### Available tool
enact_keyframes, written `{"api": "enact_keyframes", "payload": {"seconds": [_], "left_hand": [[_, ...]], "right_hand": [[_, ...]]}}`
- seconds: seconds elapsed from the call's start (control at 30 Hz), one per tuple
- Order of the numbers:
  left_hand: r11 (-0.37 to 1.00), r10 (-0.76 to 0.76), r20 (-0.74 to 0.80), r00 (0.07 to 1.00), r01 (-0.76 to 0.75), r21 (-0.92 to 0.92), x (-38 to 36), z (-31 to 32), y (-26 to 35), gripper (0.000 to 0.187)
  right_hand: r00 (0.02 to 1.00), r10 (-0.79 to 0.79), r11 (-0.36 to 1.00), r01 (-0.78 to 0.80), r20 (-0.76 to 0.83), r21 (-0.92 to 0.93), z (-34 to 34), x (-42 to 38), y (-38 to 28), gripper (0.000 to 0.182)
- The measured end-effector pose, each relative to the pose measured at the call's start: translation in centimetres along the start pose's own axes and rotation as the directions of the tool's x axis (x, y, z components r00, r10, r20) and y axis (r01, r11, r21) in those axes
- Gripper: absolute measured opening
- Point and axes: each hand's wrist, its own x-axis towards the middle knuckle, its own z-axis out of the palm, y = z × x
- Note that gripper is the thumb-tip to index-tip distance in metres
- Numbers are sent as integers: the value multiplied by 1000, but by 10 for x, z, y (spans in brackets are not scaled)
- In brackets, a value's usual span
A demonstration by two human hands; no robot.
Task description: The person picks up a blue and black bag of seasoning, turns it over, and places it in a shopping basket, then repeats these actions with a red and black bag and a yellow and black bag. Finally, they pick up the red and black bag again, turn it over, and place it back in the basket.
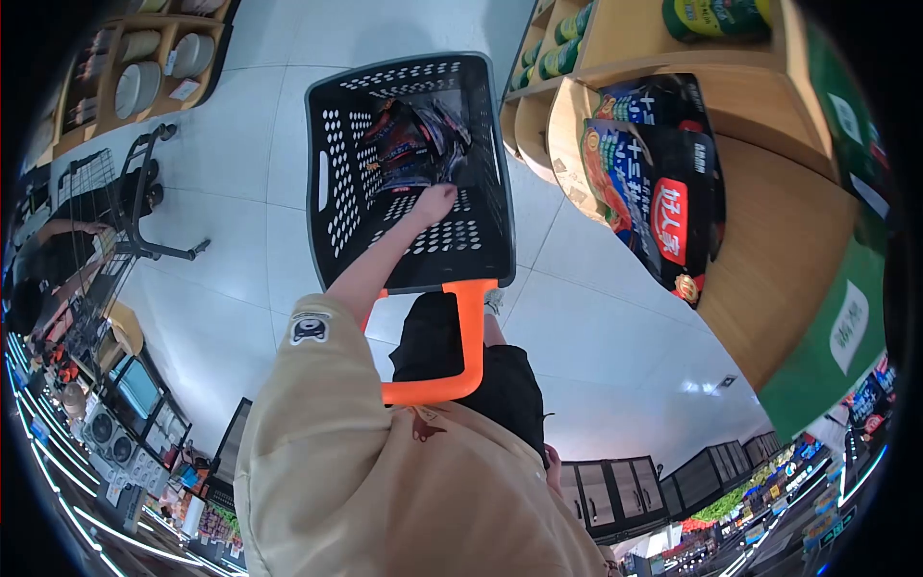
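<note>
While I stood on the white tiled floor (240,144) of the shop, my left hand (435,204) was down inside the black shopping basket (336,183), fingers loosely curled and resting on or just above the perforated bottom, touching the near edge of the snack packets (415,139). I couldn't tell whether the fingers had actually closed on a packet; they looked loosely bent, not clamped. The packets lay straight ahead of that hand, piled toward the far end of the basket, leaning against the far wall, their long sides running roughly along the arm's line. The basket's long axis ran away from me, with the orange handle (468,346) at the near end, hooked down by my body. My right hand (552,466) barely showed at my side, low and well apart from the basket, so I couldn't tell its state; the left was plainly the nearer hand. To the right stood a wooden shelf (769,250) with big dark bags (659,202) on it, near the basket but not touching. Off left, another person (48,260) stood by a trolley (115,192).
</note>
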Motion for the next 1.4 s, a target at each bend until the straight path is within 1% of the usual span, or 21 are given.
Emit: {"api": "enact_keyframes", "payload": {"seconds": [0.07, 0.13, 0.2, 0.27, 0.3, 0.37, 0.43, 0.47, 0.5, 0.53, 0.6, 0.73, 0.8, 0.83, 0.93, 1.07, 1.17, 1.27, 1.33, 1.37, 1.4], "left_hand": [[997, 44, 74, 996, -49, 67, -47, -13, 26, 28], [1000, 10, 63, 998, -10, 4, -91, -17, 46, 32], [987, -8, 134, 991, -14, 161, -128, -24, 68, 36], [989, -128, 182, 975, 111, 101, -164, -33, 103, 38], [990, -111, 176, 978, 92, 108, -179, -29, 112, 38], [936, -161, 121, 980, 113, 333, -203, -21, 127, 40], [905, -171, 78, 982, 125, 406, -229, -14, 149, 42], [868, -199, 37, 979, 158, 470, -243, -13, 162, 44], [847, -262, 102, 960, 179, 500, -257, -18, 185, 49], [865, -258, 66, 964, 200, 461, -265, -12, 185, 55], [881, -346, 106, 932, 284, 379, -277, -10, 196, 61], [817, -207, -28, 978, 188, 545, -304, 9, 215, 62], [683, 134, -281, 950, 117, 721, -301, 27, 194, 60], [710, 63, -273, 960, 149, 688, -306, 26, 204, 60], [673, -10, -248, 969, 190, 715, -315, 31, 209, 64], [678, 44, -249, 968, 154, 719, -331, 46, 198, 63], [685, 1, -190, 982, 138, 715, -351, 61, 194, 64], [699, 35, -156, 987, 87, 710, -375, 80, 184, 65], [707, 41, -121, 992, 57, 705, -396, 91, 176, 64], [729, 85, -77, 993, -10, 684, -406, 95, 169, 62], [747, 132, -32, 991, -78, 660, -416, 99, 161, 61]], "right_hand": [[1000, -21, 998, 21, 1, 64, 6, 7, -17, 23], [999, -38, 998, 38, 9, 53, 3, 17, -17, 24], [999, -28, 994, 25, 23, 103, 9, 11, -34, 25], [998, -64, 984, 62, 8, 165, 9, 18, -31, 29], [998, -63, 987, 64, -11, 146, 7, 22, -29, 28], [996, -82, 986, 86, -35, 144, 0, 34, -21, 26], [982, -101, 988, 80, -158, -135, -11, 61, 3, 22], [967, -161, 974, 123, -198, -192, -17, 75, 15, 20], [974, -63, 985, 25, -218, -172, -17, 66, 2, 22], [970, -90, 974, 39, -226, -221, -21, 68, -1, 21], [981, -53, 987, 24, -187, -156, -31, 81, 1, 23], [991, -42, 997, 49, -130, 51, -49, 111, 5, 28], [992, -99, 990, 106, -77, 95, -56, 132, 8, 29], [990, -128, 986, 134, -57, 103, -57, 139, 6, 29], [962, -270, 958, 266, 28, 104, -50, 148, -14, 25], [886, -452, 892, 448, 98, 65, -15, 131, -55, 23], [799, -566, 823, 564, 204, 72, 22, 106, -81, 23], [759, -599, 789, 614, 255, 25, 60, 78, -94, 23], [642, -707, 673, 739, 296, 4, 85, 58, -94, 22], [644, -709, 673, 739, 287, 5, 99, 47, -93, 22], [549, -785, 582, 812, 286, 36, 112, 37, -91, 20]]}}
